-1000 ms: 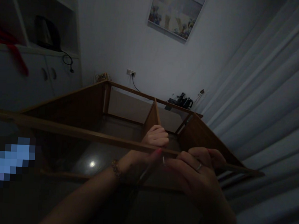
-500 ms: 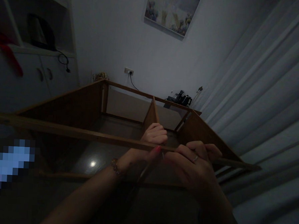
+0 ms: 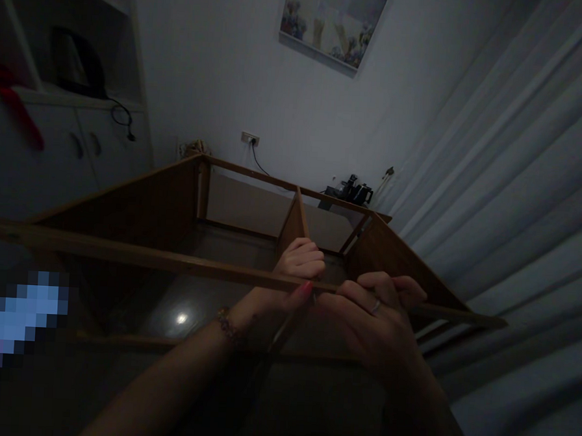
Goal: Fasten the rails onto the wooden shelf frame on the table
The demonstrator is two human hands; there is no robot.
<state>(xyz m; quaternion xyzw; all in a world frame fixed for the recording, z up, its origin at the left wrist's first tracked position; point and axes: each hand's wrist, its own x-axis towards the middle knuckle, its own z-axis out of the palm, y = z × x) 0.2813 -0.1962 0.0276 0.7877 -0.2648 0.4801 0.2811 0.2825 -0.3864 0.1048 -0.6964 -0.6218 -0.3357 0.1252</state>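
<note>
A wooden frame with side panels and a middle divider (image 3: 295, 221) stands before me, its near rail (image 3: 171, 260) running across the view. My left hand (image 3: 301, 264) is wrapped around this rail by the divider. Its fingers curl over the far side, while the red-nailed thumb lies on the near side. Just to the right, my right hand (image 3: 376, 313), with a ring on one finger, is closed against the same rail. At its fingertips, close to my left thumb, a small shiny piece (image 3: 315, 299) shows, too dark and small to name.
White cupboards (image 3: 46, 140) with a kettle (image 3: 77, 63) on the shelf stand at the left. Beyond the frame are a wall socket (image 3: 249, 138) and a coffee maker (image 3: 353, 190). A pale curtain (image 3: 517, 191) hangs along the right. A blurred-out patch covers the lower left.
My right hand has shifted slightly left along the rail. My left hand keeps its hold, and the frame stays in place.
</note>
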